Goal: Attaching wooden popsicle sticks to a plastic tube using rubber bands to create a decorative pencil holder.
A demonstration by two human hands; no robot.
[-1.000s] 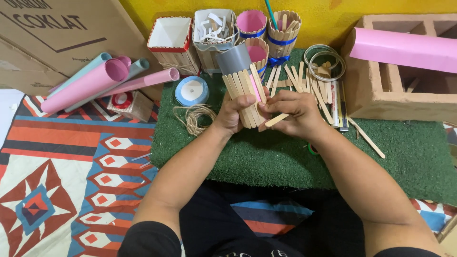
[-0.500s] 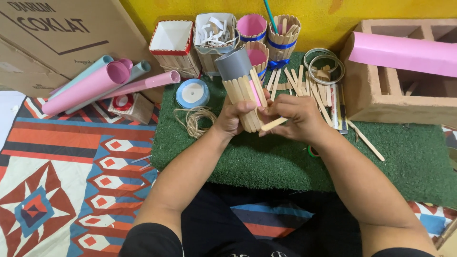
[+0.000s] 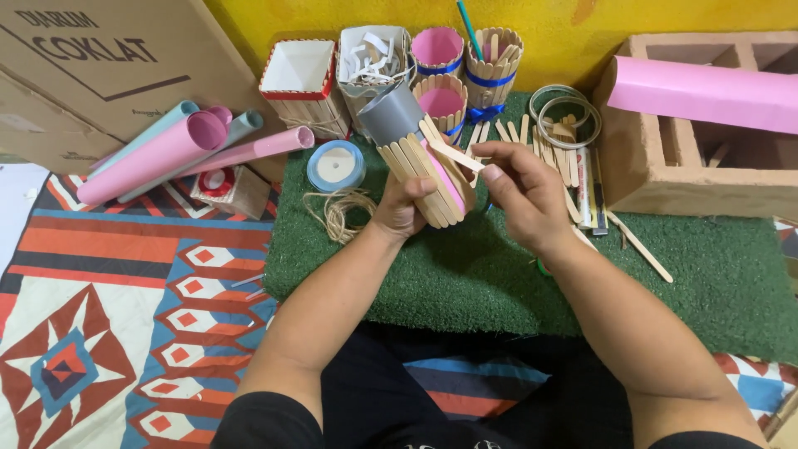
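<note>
left hand (image 3: 405,208): wrapped around the lower half of the stick-clad tube (image 3: 420,154), fingers closed tight on it, thumb side toward the camera.
tube: grey cylinder, partly clad in wooden craft sticks, pink showing on the uncovered strip; held above the green turf mat (image 3: 499,274), centre of view.
tube axis: tilted, grey open end at about 11 o'clock, base at about 5 o'clock.
right hand (image 3: 524,195): thumb and forefinger pinched on one loose craft stick (image 3: 453,155); other fingers curled.
stick axis: runs about 10 to 4 o'clock, free tip resting on or just over the clad side of the tube; can't tell if it touches.
stick vs gap: pink bare strip lies just below the stick, toward 5 o'clock.
nearer hand: right hand sits at 3 o'clock of the tube, just beside it.
spare sticks (image 3: 565,158): heap on the mat at 2 o'clock, near the right hand.
</note>
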